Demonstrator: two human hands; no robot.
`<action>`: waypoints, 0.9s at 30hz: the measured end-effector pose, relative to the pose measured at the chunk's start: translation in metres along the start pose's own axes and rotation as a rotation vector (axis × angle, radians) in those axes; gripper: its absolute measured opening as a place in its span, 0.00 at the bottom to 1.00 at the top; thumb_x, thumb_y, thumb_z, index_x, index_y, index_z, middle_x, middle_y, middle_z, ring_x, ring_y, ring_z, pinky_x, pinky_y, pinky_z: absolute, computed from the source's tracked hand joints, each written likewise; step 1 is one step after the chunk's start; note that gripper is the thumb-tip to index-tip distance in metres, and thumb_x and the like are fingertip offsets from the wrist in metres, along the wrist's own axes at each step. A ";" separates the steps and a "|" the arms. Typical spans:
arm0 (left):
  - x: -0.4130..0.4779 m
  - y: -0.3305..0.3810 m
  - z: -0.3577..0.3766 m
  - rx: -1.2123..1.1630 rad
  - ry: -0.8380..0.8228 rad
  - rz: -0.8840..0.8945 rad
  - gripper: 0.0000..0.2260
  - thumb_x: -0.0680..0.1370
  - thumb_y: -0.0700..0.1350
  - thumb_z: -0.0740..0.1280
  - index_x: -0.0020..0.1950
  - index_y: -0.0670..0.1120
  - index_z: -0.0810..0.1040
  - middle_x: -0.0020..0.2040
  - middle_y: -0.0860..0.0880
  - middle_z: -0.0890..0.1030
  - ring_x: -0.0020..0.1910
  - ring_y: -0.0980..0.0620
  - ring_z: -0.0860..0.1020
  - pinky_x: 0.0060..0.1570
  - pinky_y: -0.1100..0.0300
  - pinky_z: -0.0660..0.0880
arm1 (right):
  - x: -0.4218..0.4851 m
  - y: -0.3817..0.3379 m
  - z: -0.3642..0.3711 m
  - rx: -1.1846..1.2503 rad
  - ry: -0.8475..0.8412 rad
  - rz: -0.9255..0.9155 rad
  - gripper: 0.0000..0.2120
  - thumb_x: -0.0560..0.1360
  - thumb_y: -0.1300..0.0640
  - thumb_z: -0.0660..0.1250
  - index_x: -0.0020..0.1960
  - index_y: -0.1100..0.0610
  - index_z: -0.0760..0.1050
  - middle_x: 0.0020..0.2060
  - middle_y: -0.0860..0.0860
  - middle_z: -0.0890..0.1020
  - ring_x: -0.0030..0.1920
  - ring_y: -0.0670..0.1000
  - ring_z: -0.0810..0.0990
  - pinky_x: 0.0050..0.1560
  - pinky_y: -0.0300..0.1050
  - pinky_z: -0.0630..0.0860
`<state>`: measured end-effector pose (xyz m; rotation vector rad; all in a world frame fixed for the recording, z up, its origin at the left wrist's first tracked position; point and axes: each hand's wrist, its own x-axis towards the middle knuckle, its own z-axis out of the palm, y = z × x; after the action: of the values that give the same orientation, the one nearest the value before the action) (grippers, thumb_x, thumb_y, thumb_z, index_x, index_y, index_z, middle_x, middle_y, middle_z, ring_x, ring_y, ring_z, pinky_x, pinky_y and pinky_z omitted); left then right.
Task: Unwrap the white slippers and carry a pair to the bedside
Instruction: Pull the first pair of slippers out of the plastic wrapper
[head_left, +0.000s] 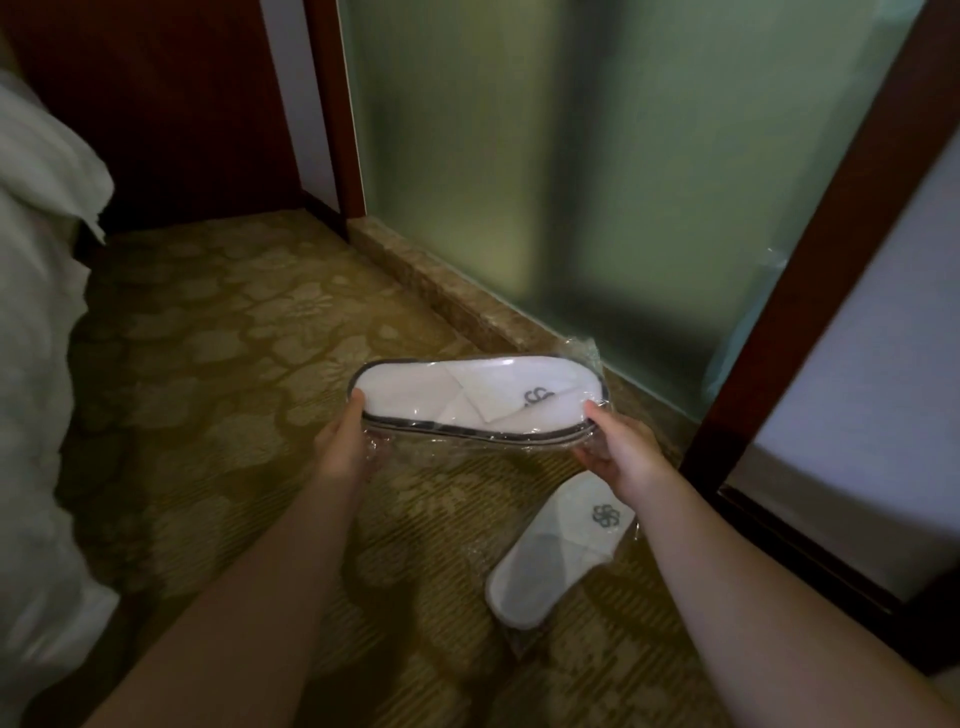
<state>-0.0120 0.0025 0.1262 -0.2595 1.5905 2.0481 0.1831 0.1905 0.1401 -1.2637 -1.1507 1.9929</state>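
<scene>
Both hands, left (340, 441), right (618, 447), grip closed on wrapped slippers (475, 397)

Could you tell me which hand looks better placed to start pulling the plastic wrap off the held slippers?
Probably the right hand: it grips the wrapped pair at the end where loose plastic sticks out, so an opening seems likeliest there. The left hand holds the other end and can steady it.

Bedding (36, 322) at 9 o'clock blurred, cut by left edge. Floor slipper (558, 551) toe hidden behind right hand (621, 449). Frosted glass (597, 182) hides what's behind.
</scene>
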 end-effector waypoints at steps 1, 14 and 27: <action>-0.006 0.001 0.004 -0.045 -0.026 -0.017 0.23 0.74 0.54 0.67 0.65 0.42 0.74 0.60 0.41 0.80 0.55 0.40 0.80 0.57 0.45 0.77 | -0.002 0.000 0.001 0.033 0.008 -0.009 0.07 0.71 0.55 0.72 0.48 0.54 0.77 0.42 0.54 0.83 0.37 0.50 0.85 0.28 0.40 0.79; -0.051 -0.024 0.062 -0.052 -0.462 -0.054 0.35 0.72 0.61 0.65 0.75 0.48 0.61 0.70 0.42 0.73 0.63 0.44 0.75 0.56 0.52 0.73 | -0.024 -0.002 0.066 0.053 -0.136 -0.180 0.04 0.73 0.55 0.69 0.46 0.52 0.76 0.43 0.53 0.84 0.40 0.51 0.84 0.29 0.38 0.79; -0.035 -0.009 0.042 -0.237 0.078 0.054 0.20 0.72 0.46 0.72 0.57 0.38 0.71 0.59 0.38 0.79 0.47 0.44 0.80 0.25 0.62 0.79 | -0.021 0.027 0.079 -0.966 -0.176 -0.920 0.30 0.71 0.38 0.64 0.67 0.52 0.65 0.62 0.51 0.72 0.55 0.46 0.70 0.43 0.34 0.64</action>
<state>0.0292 0.0338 0.1465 -0.3908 1.4119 2.2953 0.1223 0.1305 0.1435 -0.6413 -2.3691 0.8452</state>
